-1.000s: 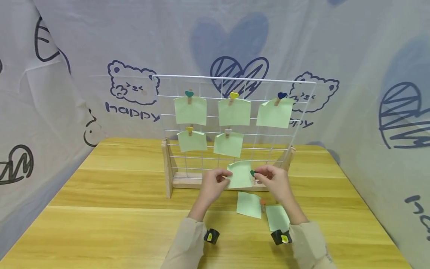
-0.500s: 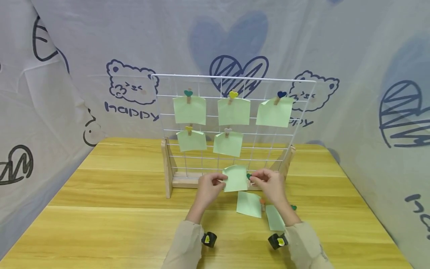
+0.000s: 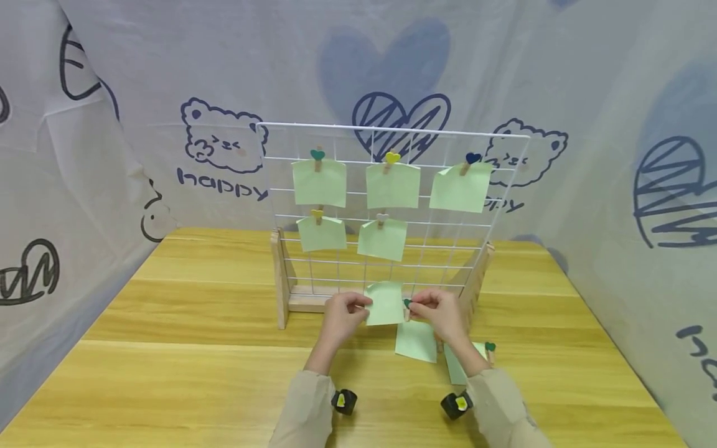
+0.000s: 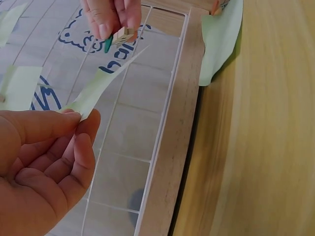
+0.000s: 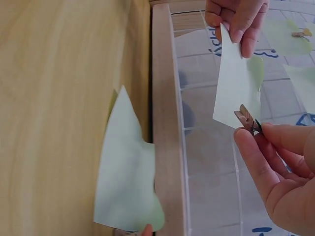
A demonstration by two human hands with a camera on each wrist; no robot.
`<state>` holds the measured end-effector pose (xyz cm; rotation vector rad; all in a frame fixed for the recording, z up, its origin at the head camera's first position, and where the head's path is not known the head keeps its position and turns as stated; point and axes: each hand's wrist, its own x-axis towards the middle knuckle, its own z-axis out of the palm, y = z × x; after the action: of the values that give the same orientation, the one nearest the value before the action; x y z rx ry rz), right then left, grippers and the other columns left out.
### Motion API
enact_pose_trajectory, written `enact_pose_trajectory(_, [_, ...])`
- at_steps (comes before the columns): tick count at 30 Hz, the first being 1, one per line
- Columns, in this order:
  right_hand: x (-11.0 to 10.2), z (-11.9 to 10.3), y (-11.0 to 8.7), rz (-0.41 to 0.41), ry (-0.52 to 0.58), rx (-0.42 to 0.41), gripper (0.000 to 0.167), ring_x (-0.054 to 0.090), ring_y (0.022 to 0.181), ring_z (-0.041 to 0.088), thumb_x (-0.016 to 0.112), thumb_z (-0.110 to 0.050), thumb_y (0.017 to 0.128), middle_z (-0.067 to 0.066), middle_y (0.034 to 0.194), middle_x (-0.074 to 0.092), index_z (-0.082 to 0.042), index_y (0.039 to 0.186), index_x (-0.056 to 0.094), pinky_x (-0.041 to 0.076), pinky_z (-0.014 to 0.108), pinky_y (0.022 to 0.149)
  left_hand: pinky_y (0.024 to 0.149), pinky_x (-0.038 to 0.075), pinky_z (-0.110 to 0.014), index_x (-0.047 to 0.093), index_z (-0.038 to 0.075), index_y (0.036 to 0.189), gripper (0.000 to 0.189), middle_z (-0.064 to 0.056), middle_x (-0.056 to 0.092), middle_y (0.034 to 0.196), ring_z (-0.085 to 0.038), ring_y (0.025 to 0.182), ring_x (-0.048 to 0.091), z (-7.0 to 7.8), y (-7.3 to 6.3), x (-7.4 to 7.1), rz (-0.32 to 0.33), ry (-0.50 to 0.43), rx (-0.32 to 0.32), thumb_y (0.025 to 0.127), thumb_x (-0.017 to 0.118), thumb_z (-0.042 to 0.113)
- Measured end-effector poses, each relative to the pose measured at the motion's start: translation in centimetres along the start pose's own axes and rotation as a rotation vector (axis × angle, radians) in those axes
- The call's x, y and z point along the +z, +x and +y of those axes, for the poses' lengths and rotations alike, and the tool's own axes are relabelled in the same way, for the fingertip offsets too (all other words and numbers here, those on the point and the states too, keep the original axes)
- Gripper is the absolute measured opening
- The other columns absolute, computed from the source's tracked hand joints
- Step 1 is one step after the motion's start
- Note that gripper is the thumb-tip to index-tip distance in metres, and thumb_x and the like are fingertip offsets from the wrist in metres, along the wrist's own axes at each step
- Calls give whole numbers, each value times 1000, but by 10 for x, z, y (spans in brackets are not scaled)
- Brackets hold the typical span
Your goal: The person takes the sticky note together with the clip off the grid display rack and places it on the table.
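Observation:
Between thumb and fingers, my left hand (image 3: 340,316) pinches the left edge of a pale green sticky note (image 3: 384,303), held up in front of the rack's lower part. My right hand (image 3: 439,312) pinches a small wooden clothespin (image 5: 246,119) topped with a dark green heart (image 3: 407,303), right beside the note's right edge. In the right wrist view the clothespin's tips point toward the note. Behind them stands a white wire grid rack (image 3: 392,129) on a wooden base (image 3: 308,303). Several notes, such as the upper left one (image 3: 320,183), hang from it by heart clothespins.
Two more green notes lie on the wooden table (image 3: 196,373), one near the rack (image 3: 416,341) and another (image 3: 455,366) partly under the right forearm. A green heart clothespin (image 3: 490,350) lies by it. A printed cloth (image 3: 168,74) hangs behind the table.
Both hands have moved left and slightly down together, carrying the note and the clothespin. The green heart clothespin on the table has come into sight from behind the right arm.

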<state>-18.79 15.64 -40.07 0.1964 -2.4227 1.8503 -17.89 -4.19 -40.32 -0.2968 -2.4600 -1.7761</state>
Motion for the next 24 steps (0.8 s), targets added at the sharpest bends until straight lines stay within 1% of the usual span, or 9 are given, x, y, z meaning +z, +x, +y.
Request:
enact_pose_trajectory(5, [4, 4, 2, -23, -59, 26, 5, 63, 59, 25, 63, 11, 75, 20, 74, 64, 12, 80, 64, 53, 32, 56, 53, 45, -24, 66, -4, 86, 11, -10, 62, 75, -13, 62, 53, -4, 0, -2, -10, 19, -15, 77, 61, -7])
enact_pose_trajectory(8, [6, 5, 4, -26, -81, 58, 5, 63, 59, 26, 64, 11, 74, 19, 72, 64, 12, 79, 65, 52, 31, 55, 55, 46, -25, 66, -4, 85, 11, -10, 62, 75, -14, 63, 53, -6, 0, -4, -21, 33, -24, 76, 61, -7])
enact_pose_trajectory(13, [11, 11, 8, -34, -98, 110, 4, 62, 57, 23, 64, 12, 73, 18, 70, 63, 13, 77, 64, 52, 28, 53, 59, 47, -27, 66, -3, 85, 11, -9, 62, 79, -15, 66, 53, -10, -1, -6, -35, 56, -56, 76, 61, -7])
enact_pose_trajectory(15, [13, 13, 9, -35, -108, 114, 4, 62, 55, 22, 65, 12, 72, 17, 68, 63, 13, 76, 64, 52, 28, 53, 61, 47, -27, 66, -3, 85, 12, -9, 62, 80, -15, 67, 53, -11, -1, -7, -34, 62, -64, 75, 61, -8])
enact_pose_trajectory(20, [15, 17, 13, -44, -138, 121, 5, 62, 55, 21, 66, 10, 72, 15, 67, 63, 11, 76, 64, 52, 29, 53, 61, 48, -28, 66, -3, 83, 11, -10, 63, 80, -17, 68, 54, -15, -1, -10, -41, 86, -55, 75, 62, -8])
enact_pose_trajectory(24, [17, 19, 15, -67, -207, 100, 6, 61, 54, 21, 69, 7, 71, 13, 66, 63, 10, 75, 66, 52, 30, 53, 61, 48, -27, 66, -3, 84, 11, -10, 64, 81, -17, 68, 56, -17, -2, -12, -58, 92, -70, 75, 62, -8])
